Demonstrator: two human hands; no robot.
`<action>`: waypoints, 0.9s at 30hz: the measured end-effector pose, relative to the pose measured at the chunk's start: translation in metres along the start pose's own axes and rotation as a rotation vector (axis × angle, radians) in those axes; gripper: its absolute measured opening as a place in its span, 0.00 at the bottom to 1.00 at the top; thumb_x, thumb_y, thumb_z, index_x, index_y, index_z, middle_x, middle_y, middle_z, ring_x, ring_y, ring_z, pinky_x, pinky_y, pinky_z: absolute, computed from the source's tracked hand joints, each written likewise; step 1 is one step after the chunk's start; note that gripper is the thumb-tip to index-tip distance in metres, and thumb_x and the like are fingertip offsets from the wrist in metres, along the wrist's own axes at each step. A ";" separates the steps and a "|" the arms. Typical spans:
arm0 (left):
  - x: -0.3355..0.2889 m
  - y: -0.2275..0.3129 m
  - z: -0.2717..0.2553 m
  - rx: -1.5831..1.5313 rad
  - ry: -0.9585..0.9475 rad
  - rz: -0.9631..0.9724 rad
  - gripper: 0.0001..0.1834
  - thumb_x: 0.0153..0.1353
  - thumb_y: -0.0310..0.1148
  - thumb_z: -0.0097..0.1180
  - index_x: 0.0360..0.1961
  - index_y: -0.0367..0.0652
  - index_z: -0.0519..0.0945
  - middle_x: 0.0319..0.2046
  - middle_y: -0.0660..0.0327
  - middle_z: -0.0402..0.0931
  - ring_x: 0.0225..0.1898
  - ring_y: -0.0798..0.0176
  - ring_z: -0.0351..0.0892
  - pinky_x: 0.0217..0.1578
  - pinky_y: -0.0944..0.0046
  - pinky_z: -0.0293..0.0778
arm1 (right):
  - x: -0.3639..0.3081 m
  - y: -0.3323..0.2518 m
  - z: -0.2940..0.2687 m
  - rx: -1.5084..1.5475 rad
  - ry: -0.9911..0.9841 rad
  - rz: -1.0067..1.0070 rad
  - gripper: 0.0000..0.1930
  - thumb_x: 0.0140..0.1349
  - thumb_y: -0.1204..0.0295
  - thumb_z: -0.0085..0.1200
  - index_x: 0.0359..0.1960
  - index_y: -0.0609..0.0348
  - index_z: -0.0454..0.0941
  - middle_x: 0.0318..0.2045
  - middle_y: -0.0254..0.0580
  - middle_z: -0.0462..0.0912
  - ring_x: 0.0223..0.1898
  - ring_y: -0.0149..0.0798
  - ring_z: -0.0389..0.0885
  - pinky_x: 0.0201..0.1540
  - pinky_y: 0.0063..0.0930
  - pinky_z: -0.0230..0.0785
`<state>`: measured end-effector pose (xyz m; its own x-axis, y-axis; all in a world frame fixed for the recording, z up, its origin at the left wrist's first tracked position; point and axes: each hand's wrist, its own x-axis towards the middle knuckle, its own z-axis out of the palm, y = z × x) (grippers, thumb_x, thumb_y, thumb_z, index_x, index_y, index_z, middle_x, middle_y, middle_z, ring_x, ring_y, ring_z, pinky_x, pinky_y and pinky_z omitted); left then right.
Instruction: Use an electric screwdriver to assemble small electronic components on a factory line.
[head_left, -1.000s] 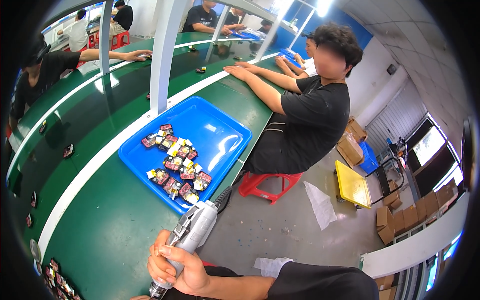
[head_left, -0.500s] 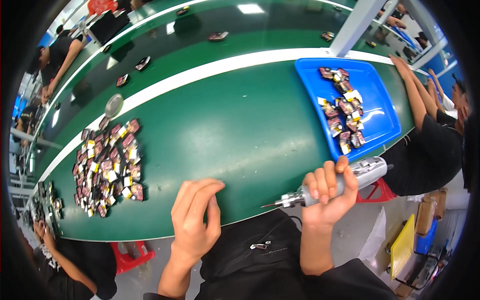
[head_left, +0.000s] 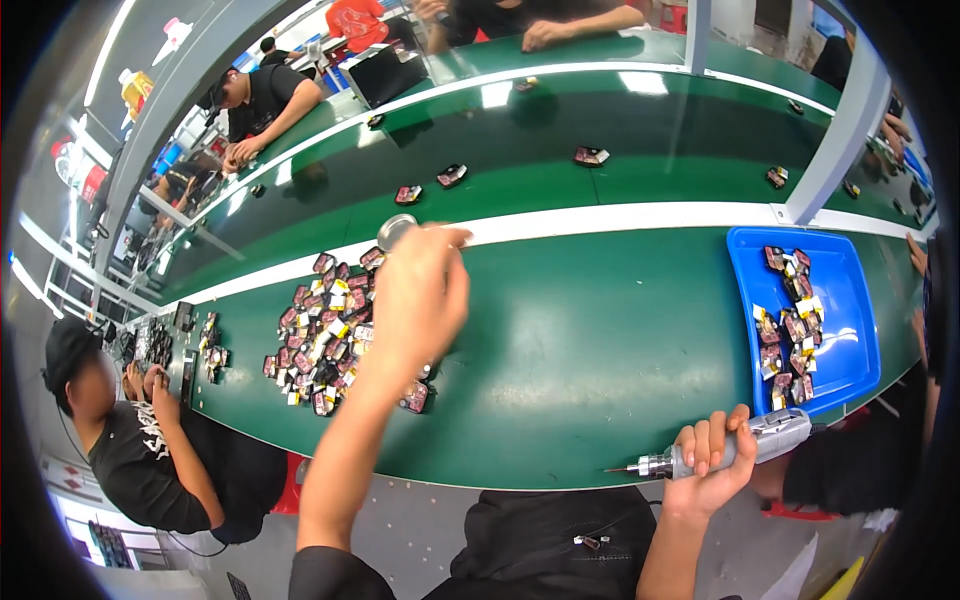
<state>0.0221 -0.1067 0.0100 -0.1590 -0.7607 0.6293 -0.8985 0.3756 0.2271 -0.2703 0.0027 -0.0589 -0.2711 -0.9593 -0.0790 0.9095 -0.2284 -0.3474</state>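
My right hand (head_left: 708,462) is wrapped round a grey electric screwdriver (head_left: 782,432) at the table's near edge. The screwdriver's thin bit points left, touching nothing. My left hand (head_left: 422,300) reaches over the right side of a pile of small black and dark-red parts (head_left: 320,340) with white and yellow labels. Its fingers are spread apart from the thumb, and no object shows in them. Just beyond the left fingers is a small round metal dish (head_left: 396,228), partly hidden by the hand.
A blue tray (head_left: 845,335) with several similar parts sits at the right of the green table (head_left: 590,350). Beyond a white rail, more parts lie spaced along a dark green belt (head_left: 520,170). A grey post (head_left: 840,140) rises at the far right. Other people sit around.
My left hand has moved from near the table's front edge forward and left over the pile. The view has shifted up and left. My right hand still holds the screwdriver.
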 end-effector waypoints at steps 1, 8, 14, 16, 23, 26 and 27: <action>0.012 -0.024 0.001 0.083 -0.050 -0.098 0.11 0.54 0.19 0.50 0.40 0.36 0.75 0.32 0.52 0.77 0.37 0.50 0.77 0.40 0.55 0.72 | 0.001 0.002 -0.001 -0.001 -0.006 0.015 0.06 0.66 0.70 0.41 0.31 0.56 0.64 0.12 0.29 0.59 0.10 0.25 0.55 0.17 0.22 0.56; 0.060 -0.169 0.069 0.333 -0.343 -0.333 0.21 0.51 0.44 0.57 0.37 0.35 0.75 0.37 0.42 0.76 0.41 0.40 0.76 0.43 0.47 0.72 | -0.003 -0.005 -0.010 -0.001 -0.048 0.049 0.06 0.65 0.69 0.43 0.32 0.55 0.65 0.12 0.30 0.59 0.11 0.25 0.56 0.17 0.23 0.56; 0.035 -0.266 0.062 0.376 -0.310 -0.198 0.15 0.55 0.26 0.50 0.45 0.36 0.74 0.41 0.45 0.77 0.45 0.41 0.76 0.46 0.49 0.70 | -0.006 0.009 -0.015 0.056 -0.123 0.223 0.04 0.65 0.68 0.45 0.33 0.52 0.67 0.13 0.32 0.61 0.16 0.30 0.61 0.25 0.29 0.60; 0.034 -0.299 0.056 0.405 -0.341 -0.224 0.17 0.55 0.24 0.51 0.48 0.35 0.73 0.42 0.44 0.77 0.46 0.42 0.76 0.47 0.50 0.71 | -0.005 0.007 -0.009 0.002 -0.125 0.200 0.05 0.64 0.68 0.45 0.33 0.53 0.68 0.13 0.32 0.61 0.14 0.29 0.60 0.24 0.28 0.60; 0.019 -0.067 0.033 -0.122 -0.270 0.023 0.18 0.55 0.20 0.55 0.49 0.35 0.75 0.46 0.50 0.77 0.48 0.48 0.76 0.51 0.57 0.70 | -0.001 -0.004 -0.012 -0.080 -0.149 0.111 0.07 0.65 0.67 0.44 0.32 0.55 0.67 0.12 0.30 0.61 0.11 0.25 0.59 0.20 0.24 0.60; -0.037 0.027 0.005 -0.229 -0.380 0.201 0.27 0.39 0.13 0.58 0.46 0.34 0.75 0.48 0.49 0.74 0.50 0.46 0.74 0.51 0.53 0.70 | 0.000 -0.006 -0.014 -0.101 -0.146 0.093 0.07 0.65 0.67 0.44 0.32 0.55 0.66 0.13 0.30 0.61 0.11 0.26 0.59 0.20 0.25 0.59; -0.057 0.045 0.001 -0.280 -0.445 0.174 0.28 0.38 0.13 0.57 0.47 0.32 0.75 0.48 0.49 0.73 0.50 0.45 0.73 0.51 0.53 0.71 | 0.001 -0.004 -0.014 -0.093 -0.142 0.142 0.07 0.65 0.67 0.44 0.32 0.55 0.66 0.13 0.30 0.61 0.11 0.26 0.59 0.20 0.25 0.59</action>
<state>-0.0096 -0.0469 -0.0160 -0.5080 -0.8021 0.3139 -0.7097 0.5963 0.3752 -0.2782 0.0048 -0.0703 -0.0890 -0.9960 -0.0033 0.9004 -0.0791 -0.4278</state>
